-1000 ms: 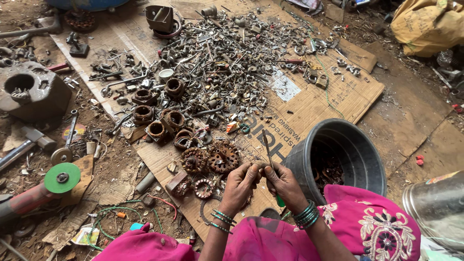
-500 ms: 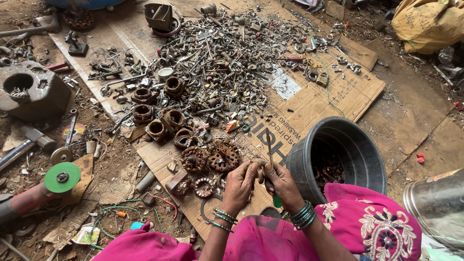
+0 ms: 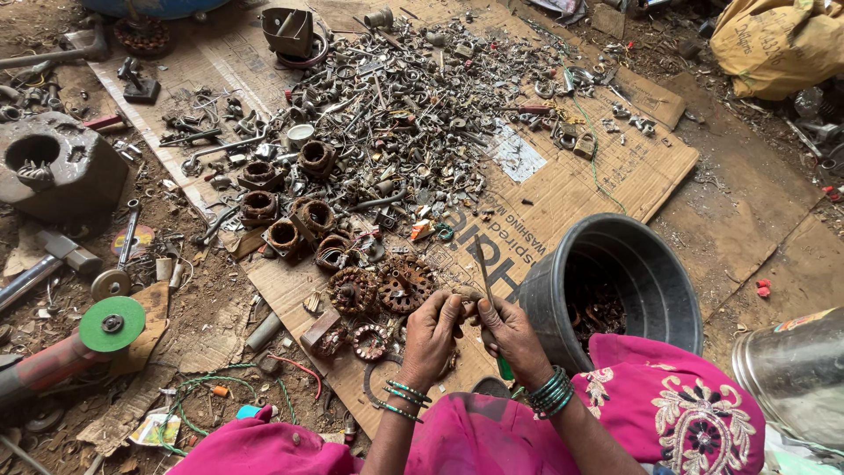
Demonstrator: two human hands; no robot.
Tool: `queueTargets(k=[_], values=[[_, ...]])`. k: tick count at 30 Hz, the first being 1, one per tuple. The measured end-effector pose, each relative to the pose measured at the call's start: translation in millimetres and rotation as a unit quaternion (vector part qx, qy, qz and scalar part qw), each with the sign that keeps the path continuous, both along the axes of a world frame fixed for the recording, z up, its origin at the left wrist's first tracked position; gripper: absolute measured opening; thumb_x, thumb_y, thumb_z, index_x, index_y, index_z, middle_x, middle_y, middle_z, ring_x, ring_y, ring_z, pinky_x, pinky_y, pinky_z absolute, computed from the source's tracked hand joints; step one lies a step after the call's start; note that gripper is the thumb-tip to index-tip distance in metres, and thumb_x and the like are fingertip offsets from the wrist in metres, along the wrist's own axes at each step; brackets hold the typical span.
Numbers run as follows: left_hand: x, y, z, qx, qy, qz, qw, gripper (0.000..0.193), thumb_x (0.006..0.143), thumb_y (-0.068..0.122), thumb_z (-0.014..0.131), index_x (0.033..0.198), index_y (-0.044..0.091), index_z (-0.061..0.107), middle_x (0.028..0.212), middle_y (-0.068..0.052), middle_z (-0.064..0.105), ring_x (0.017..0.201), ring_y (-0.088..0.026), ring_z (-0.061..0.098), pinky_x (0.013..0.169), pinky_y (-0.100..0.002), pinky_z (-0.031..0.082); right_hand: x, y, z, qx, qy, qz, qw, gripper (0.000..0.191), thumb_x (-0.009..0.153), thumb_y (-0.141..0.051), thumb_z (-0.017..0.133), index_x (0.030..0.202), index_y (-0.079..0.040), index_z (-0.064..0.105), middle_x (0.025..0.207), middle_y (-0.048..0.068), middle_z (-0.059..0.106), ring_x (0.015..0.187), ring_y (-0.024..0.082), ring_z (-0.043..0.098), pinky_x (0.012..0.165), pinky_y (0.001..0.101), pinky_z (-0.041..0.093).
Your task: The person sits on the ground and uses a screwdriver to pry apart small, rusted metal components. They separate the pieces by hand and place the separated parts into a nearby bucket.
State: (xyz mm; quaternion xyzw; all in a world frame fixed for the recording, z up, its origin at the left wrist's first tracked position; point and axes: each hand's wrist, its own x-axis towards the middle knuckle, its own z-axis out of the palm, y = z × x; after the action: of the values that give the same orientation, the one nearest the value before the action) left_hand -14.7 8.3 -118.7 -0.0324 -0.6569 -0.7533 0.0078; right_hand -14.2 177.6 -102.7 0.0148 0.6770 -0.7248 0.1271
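My left hand (image 3: 432, 332) is closed around a small rusty metal part, held over the cardboard sheet (image 3: 607, 176). My right hand (image 3: 508, 336) grips a screwdriver (image 3: 486, 277) with a green handle, its thin shaft pointing up and away, tip close to the part in the left hand. Both wrists wear green bangles. Just ahead of the hands lie two rusty round motor rotors (image 3: 380, 287). A black plastic tub (image 3: 615, 286) with rusty scrap inside stands right beside my right hand.
A big heap of bolts, nuts and metal scrap (image 3: 404, 114) covers the cardboard ahead. Copper-wound coils (image 3: 290, 211) lie left of centre. An angle grinder with a green disc (image 3: 112, 324), a hammer (image 3: 48, 259), a grey metal block (image 3: 53, 167), a steel can (image 3: 796, 374) and a yellow sack (image 3: 778, 44) surround them.
The hands stayed together over the same spot, shifting slightly; the screwdriver shaft keeps its upward angle. Nothing else moved.
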Motion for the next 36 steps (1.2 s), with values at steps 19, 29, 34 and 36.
queueTargets(k=[19,29,34,36], values=[[-3.6,-0.7,-11.7,0.111,-0.049,-0.064,0.991,0.034,0.106,0.035,0.053,0.093,0.006,0.067,0.071,0.004,0.061,0.057,-0.003,0.054,0.049,-0.018,0.046,-0.1,0.0,-0.3,-0.042,-0.033,0.006,0.999,0.039,0.101,-0.032,0.057,0.125,-0.003,0.067,0.082,-0.004,0.060,0.053,0.001,0.044,0.046,0.0167,0.038],[1.2,3.5,5.9,-0.199,0.057,0.097,0.974,0.044,0.105,0.046,0.048,0.092,0.007,0.064,0.071,-0.011,0.064,0.063,-0.029,0.063,0.055,-0.044,0.047,3.9,4.1,9.4,-0.041,-0.044,0.066,0.996,0.039,0.101,-0.036,0.054,0.126,-0.007,0.063,0.081,0.000,0.066,0.053,0.002,0.042,0.047,0.0166,0.038],[3.7,2.0,8.3,-0.179,0.063,0.134,0.973,0.049,0.106,0.050,0.047,0.089,0.006,0.062,0.069,-0.012,0.062,0.060,-0.030,0.062,0.055,-0.043,0.048,9.2,7.5,-5.7,-0.048,-0.045,0.095,0.993,0.035,0.106,-0.031,0.062,0.115,0.003,0.066,0.082,-0.001,0.064,0.056,0.003,0.044,0.049,0.0180,0.038],[4.8,2.9,7.4,-0.158,0.047,0.135,0.977,0.049,0.104,0.051,0.047,0.088,0.008,0.063,0.063,-0.009,0.061,0.054,-0.025,0.063,0.051,-0.041,0.048,11.7,5.9,-8.2,-0.040,-0.033,0.084,0.995,0.035,0.104,-0.029,0.064,0.120,0.002,0.066,0.082,-0.001,0.063,0.056,0.003,0.045,0.049,0.0182,0.039]])
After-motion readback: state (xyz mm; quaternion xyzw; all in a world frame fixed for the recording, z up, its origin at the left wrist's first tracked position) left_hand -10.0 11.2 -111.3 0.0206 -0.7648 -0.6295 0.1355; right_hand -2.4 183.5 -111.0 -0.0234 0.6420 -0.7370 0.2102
